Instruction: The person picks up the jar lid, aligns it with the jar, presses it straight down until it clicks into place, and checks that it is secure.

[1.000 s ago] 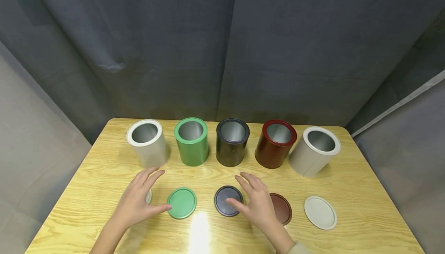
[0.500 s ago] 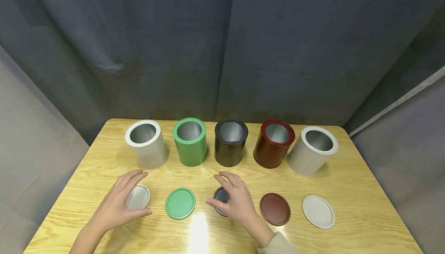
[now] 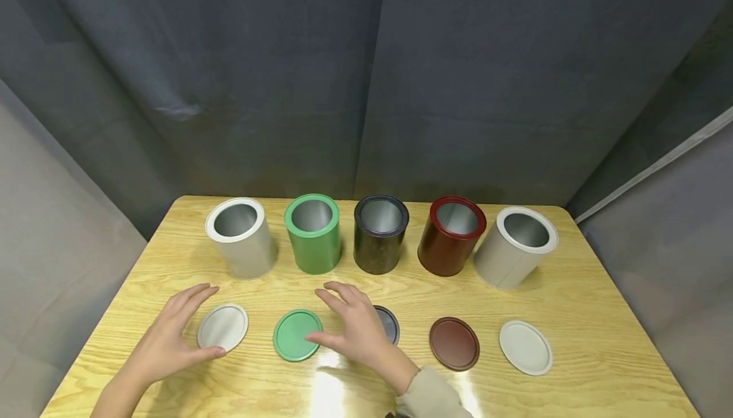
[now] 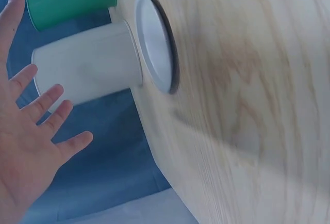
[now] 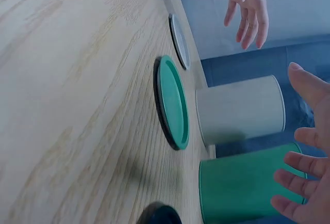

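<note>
My left hand (image 3: 170,335), thumb and fingers spread apart, hovers just left of a round white lid (image 3: 223,327) and holds nothing. Over the tabletop between the green lid (image 3: 297,335) and the black lid (image 3: 388,324) is my right hand (image 3: 355,326), also spread and holding nothing. Its thumb overlaps the green lid's edge in the head view, and the hand hides part of the black lid. Behind the lids stand a white can (image 3: 243,240), a green can (image 3: 315,236) and a black can (image 3: 380,236), all upright with open tops.
To the right lie a dark red lid (image 3: 454,343) and another white lid (image 3: 526,347). Behind them stand a dark red can (image 3: 449,240) and a second white can (image 3: 512,249). The wooden table (image 3: 601,341) ends at a grey curtain (image 3: 366,74) at the back.
Both hands have moved left: the left hand from over the white lid to its left side, the right hand from near the dark red lid across the black one. Lids and cans stay put.
</note>
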`<state>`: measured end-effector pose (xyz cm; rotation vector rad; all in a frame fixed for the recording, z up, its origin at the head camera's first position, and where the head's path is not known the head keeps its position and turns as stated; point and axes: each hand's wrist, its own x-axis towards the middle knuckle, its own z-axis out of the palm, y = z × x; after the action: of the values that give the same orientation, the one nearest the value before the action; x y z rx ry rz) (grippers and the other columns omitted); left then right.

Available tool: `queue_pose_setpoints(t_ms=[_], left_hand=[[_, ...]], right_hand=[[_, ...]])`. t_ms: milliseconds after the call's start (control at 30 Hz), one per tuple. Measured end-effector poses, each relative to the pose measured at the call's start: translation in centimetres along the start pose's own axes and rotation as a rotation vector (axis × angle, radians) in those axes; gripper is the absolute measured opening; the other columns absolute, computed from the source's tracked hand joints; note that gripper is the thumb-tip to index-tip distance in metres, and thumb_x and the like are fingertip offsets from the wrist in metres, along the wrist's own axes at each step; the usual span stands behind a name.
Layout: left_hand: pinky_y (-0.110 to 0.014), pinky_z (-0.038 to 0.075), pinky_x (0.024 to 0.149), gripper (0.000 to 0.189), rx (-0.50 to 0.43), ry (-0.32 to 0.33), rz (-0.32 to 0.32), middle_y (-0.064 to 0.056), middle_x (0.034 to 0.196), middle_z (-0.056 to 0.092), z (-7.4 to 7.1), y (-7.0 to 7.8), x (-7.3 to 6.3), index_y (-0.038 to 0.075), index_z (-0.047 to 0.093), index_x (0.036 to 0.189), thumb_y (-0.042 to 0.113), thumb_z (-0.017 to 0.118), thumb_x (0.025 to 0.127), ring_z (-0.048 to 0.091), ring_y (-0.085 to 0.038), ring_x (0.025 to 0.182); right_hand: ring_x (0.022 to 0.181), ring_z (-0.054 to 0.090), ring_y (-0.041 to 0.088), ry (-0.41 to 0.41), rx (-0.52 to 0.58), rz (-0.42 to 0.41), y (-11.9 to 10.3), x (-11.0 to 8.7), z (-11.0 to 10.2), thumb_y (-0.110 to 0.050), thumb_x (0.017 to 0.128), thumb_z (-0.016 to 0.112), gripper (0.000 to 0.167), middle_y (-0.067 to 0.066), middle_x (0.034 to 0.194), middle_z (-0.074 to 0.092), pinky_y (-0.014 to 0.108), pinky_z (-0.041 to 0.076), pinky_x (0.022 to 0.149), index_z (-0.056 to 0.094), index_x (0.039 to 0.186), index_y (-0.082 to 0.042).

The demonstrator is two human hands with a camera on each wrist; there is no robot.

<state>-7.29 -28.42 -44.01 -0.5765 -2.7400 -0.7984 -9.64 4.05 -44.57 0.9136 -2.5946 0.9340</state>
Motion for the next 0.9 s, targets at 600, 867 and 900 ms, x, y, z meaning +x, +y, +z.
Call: queue_pose_setpoints(t_ms=[600,867,900], left_hand=[[-0.060,0.034,0.082,0.107,-0.090,-0.071,-0.008,-0.018,0.132,0.042,-0.1,-3.6,-0.8,0.012,0.036,0.139,0.036,0.089,0.049,0.034,-0.020,0.123],[-0.067,0.029,0.082,0.111,-0.154,-0.150,-0.112,-0.025,0.136,0.034,0.0,-5.5,-1.4,0.017,0.027,0.144,0.034,0.087,0.052,0.032,-0.051,0.118],[-0.068,0.028,0.082,0.111,-0.163,-0.157,-0.123,-0.025,0.137,0.033,0.0,-5.8,-1.4,0.018,0.026,0.144,0.034,0.087,0.053,0.031,-0.052,0.118]], right_hand=[[0.118,0.045,0.020,-0.182,-0.071,0.008,-1.6,3.1,3.6,-0.057,0.073,0.066,0.072,0.005,0.130,0.047,0.037,0.041,0.091,0.049,0.131,-0.018],[0.119,0.044,0.024,-0.254,-0.052,0.073,-1.7,4.1,5.4,-0.058,0.070,0.068,0.080,0.007,0.133,0.045,0.038,0.041,0.092,0.044,0.136,-0.019],[0.120,0.043,0.024,-0.267,-0.054,0.081,-1.7,4.2,5.7,-0.059,0.070,0.068,0.082,0.007,0.133,0.044,0.038,0.041,0.092,0.043,0.137,-0.019]])
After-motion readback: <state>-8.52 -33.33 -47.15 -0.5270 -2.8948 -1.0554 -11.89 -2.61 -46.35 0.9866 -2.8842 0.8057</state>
